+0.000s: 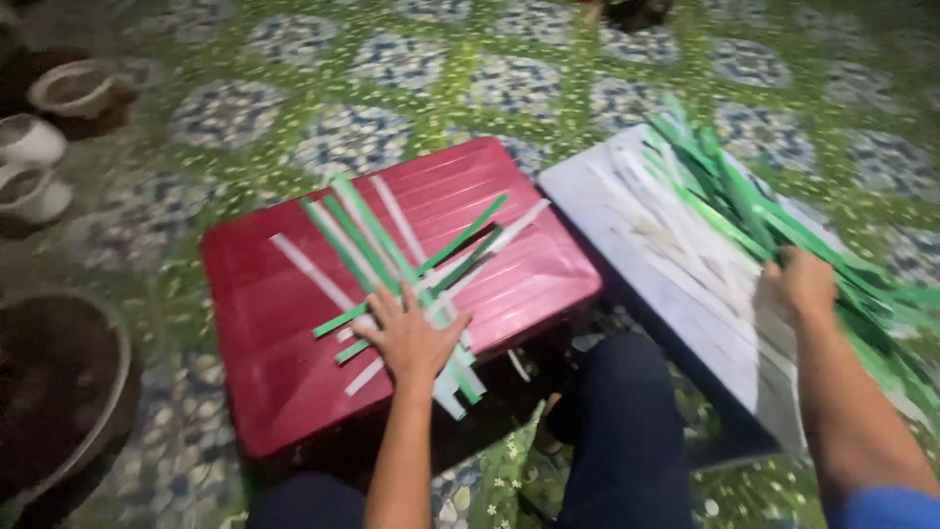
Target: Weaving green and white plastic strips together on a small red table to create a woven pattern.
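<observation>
Here the person sits low on a floor with a green and blue flower pattern, knees apart in dark trousers. The left hand lies flat with its fingers spread wide, pressing down on a crossed bunch of green and white strips. Those strips lie fanned out on top of a red plastic stool right in front of the person. Some point up and away, and some stick out toward the person's lap.

The right hand is off to the side, closed around a big loose bundle of green strips. It is a bit blurry, so the fingers are hard to make out. That bundle rests on a pale grey stool, which also has white strips lying across it. The grey stool stands just beside the red one.

At the left edge sit a few round bowls, and a big dark basin is near the person's knee.
</observation>
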